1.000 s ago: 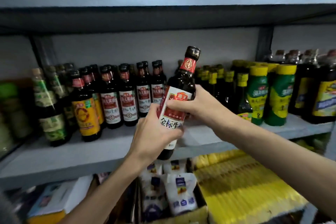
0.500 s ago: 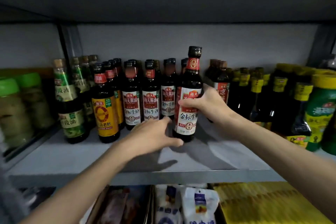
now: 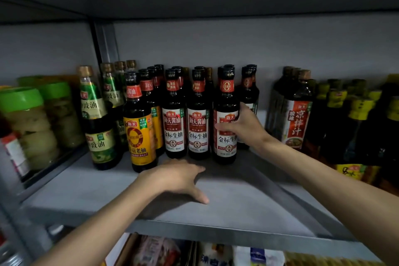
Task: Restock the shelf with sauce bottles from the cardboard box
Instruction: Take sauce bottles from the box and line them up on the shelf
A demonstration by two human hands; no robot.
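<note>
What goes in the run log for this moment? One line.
stage: placing | right hand: gripping dark red-labelled sauce bottle, upright on grey shelf | left hand: empty

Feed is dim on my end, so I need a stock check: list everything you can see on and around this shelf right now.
Grey metal shelf: one, bare at front.
Dark soy sauce bottles with red-white labels: three in front, more behind; centre.
Held dark soy sauce bottle: one, rightmost of the front three.
Dark bottle with yellow-orange label: one in front, left of centre.
Green-labelled bottles: several, further left.
Green-lidded jars: at least two, far left.
Large dark bottle with white-red label: right.
Yellow-capped dark bottles: several, far right.
Packaged goods: below shelf.
Left hand: open, over the shelf.
Right hand: gripping the held bottle.
</note>
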